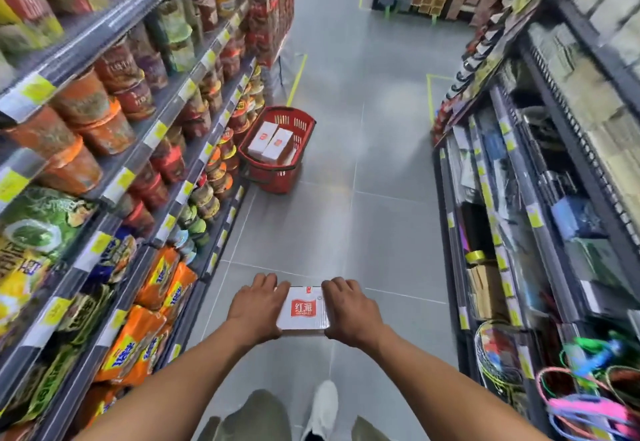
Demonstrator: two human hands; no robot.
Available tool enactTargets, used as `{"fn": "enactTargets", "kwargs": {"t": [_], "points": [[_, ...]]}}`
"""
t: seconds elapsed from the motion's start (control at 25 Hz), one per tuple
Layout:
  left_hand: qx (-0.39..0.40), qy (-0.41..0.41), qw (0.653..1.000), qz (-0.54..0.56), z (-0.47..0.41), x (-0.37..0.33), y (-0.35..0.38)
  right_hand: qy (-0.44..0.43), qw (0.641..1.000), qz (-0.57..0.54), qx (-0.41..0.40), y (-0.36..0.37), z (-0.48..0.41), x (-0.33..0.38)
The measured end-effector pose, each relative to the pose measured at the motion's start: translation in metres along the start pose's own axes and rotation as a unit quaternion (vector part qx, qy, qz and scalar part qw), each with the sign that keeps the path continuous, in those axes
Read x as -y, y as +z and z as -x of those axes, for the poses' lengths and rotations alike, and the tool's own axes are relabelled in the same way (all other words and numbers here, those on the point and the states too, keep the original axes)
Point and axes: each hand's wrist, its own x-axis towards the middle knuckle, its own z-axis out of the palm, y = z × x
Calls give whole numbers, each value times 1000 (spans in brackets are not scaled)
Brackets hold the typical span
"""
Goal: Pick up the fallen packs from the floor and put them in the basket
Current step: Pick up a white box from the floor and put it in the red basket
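Left hand: the left hand (pixel 258 305) grips the left side of a white pack (pixel 303 309), its fingers (pixel 265 283) curled over the pack's far left corner and the palm pressed to the edge.
Right hand: the right hand (pixel 349 309) clasps the right side of the same pack, its fingers (pixel 341 285) bent over the far right corner.
Pack: it is held between both hands, level, with its red square logo facing up. It is in the air above the floor (pixel 363 198), well short of the basket and on the person's side of it.
Basket: the red mesh basket (pixel 304 122) stands on the floor ahead of the hands, with its black handles folded down.
Packs in the basket: two white packs (pixel 265 139) with red logos lie side by side inside, touching each other.
Left shelves: a shelf unit (pixel 157 134) runs just beside the basket on its left. It holds noodle cups at the basket's level and orange bags (pixel 162 281) nearer the person.
Right shelves: a dark shelf unit (pixel 519 198) stands across the aisle from the basket, well apart from it. Its goods are too blurred to name.
Foot: a white shoe (pixel 323 409) is on the floor below the hands, farther from the basket than the held pack.
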Motion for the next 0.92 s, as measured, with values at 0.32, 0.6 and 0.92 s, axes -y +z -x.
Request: {"fn": "enactTargets", "kwargs": {"t": [0.32, 0.6, 0.92], "points": [[-12, 1, 1000, -6, -149, 77, -70, -1, 1000, 13, 4, -67, -169, -21], [-10, 30, 999, 3, -289, 131, -143, 20, 1000, 9, -20, -140, -304, -51], [2, 19, 1000, -25, -455, 153, -202, 23, 1000, 5, -17, -215, -448, -113]]}}
